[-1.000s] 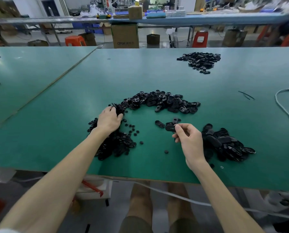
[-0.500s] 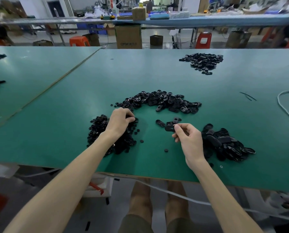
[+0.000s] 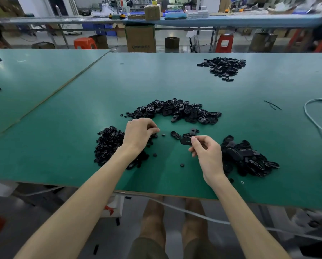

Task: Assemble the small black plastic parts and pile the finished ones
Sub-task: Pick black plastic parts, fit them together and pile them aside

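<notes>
Head view: the person works at a green counter that carries several heaps of black plastic parts.

Left hand: it is positioned over the right edge of the pile of small round parts. Its fingers are curled, with the tips drawn close together. It cannot be told whether a small part is pinched between them (the tips are seen from behind).

Right hand: thumb and forefinger pinch an oval black part by its right end. The part is held just above the counter, level, between the two hands. The remaining fingers are loosely curled beneath.

Part locations:
- An arc-shaped heap of oval shells lies beyond both hands.
- A few loose shells lie on the counter just beyond the held part.
- A pile of larger black pieces lies just beside the right hand, on its right.
- A separate far pile lies well apart, toward the far right of the counter.
- Single round discs are scattered on the counter between the forearms.

A white cable curves along the right side of the counter. A cardboard box stands on the floor beyond the far edge, beneath another long counter.
</notes>
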The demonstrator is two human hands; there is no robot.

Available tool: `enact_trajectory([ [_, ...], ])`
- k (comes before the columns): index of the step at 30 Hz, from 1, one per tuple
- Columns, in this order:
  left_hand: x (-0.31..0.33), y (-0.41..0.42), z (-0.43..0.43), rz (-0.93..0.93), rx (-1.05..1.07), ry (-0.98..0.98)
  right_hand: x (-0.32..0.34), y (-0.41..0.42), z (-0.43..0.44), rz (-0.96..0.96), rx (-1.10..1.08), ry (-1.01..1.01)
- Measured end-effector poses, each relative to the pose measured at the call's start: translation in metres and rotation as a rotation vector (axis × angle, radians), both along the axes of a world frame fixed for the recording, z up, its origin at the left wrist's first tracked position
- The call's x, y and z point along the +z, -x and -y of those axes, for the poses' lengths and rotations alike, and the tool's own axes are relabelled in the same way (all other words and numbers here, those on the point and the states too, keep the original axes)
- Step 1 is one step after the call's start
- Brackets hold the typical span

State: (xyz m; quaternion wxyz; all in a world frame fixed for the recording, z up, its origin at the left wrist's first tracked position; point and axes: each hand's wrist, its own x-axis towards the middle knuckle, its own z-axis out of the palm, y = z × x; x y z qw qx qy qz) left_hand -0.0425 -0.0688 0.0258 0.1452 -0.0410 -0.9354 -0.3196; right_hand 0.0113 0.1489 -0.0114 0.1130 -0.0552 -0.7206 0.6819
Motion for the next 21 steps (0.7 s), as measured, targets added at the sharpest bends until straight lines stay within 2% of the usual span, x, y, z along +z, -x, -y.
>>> enact_trajectory([
  [7,-0.001,-0.004,0.0,0.052,0.013,-0.07,-0.001,0.0,-0.001,-0.002,0.01,-0.016],
  [15,0.007,-0.007,-0.032,0.047,-0.101,-0.383,0.0,0.002,0.0,-0.001,0.0,0.015],
  [21,-0.01,-0.011,-0.05,0.004,0.001,-0.331,0.0,0.001,0.001,-0.01,0.005,0.013],
])
